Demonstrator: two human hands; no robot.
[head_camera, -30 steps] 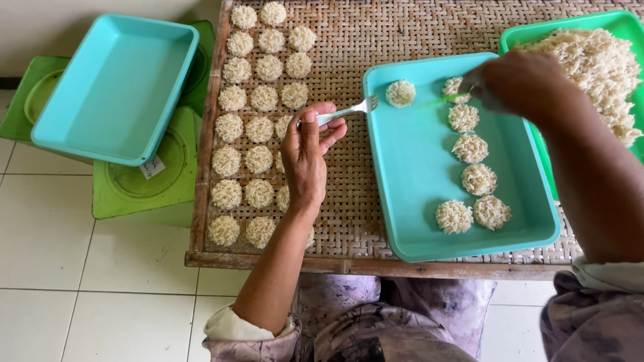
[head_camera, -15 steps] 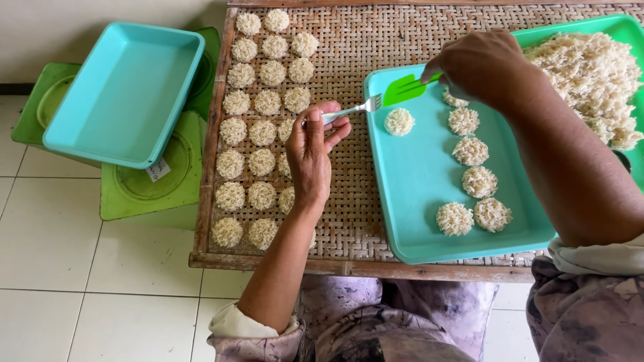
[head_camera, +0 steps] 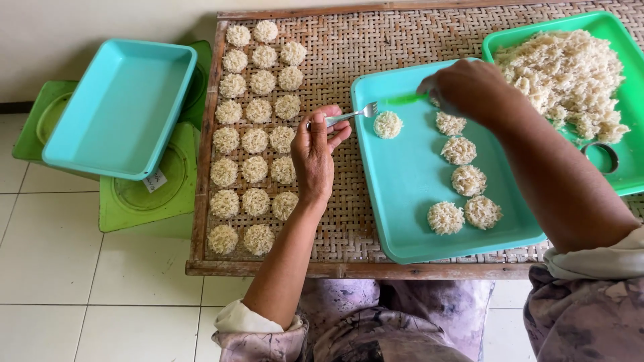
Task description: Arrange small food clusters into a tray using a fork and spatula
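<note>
At the left of the frame an empty turquoise tray (head_camera: 117, 107) sat tilted on top of green plastic stools (head_camera: 144, 201) over white floor tiles (head_camera: 67, 268). Right of it, a woven rattan mat (head_camera: 349, 40) in a wooden frame held rows of round noodle patties (head_camera: 255, 141), three across, running from the upper edge down to lower left of the mat. The left hand (head_camera: 315, 151) was at mid-frame over the mat, fingers curled, thumb and forefinger pinching the handle of a metal fork (head_camera: 352, 114); the tines pointed right, just over the rim of a second turquoise tray (head_camera: 402, 228). Just right of the tines lay a single noodle patty (head_camera: 388, 125) on that tray, close to the fork, contact not clear. Five more formed patties (head_camera: 463, 181) lay further right on the same tray, in a loose column. The right hand (head_camera: 469, 87) hovered over the tray's upper part, fingers closed around a green plastic tool (head_camera: 402, 99), blurred, its tip pointing left toward the fork. At upper right a green tray (head_camera: 634, 167) held a heap of loose noodles (head_camera: 563, 74) and a metal ring (head_camera: 600, 155).
</note>
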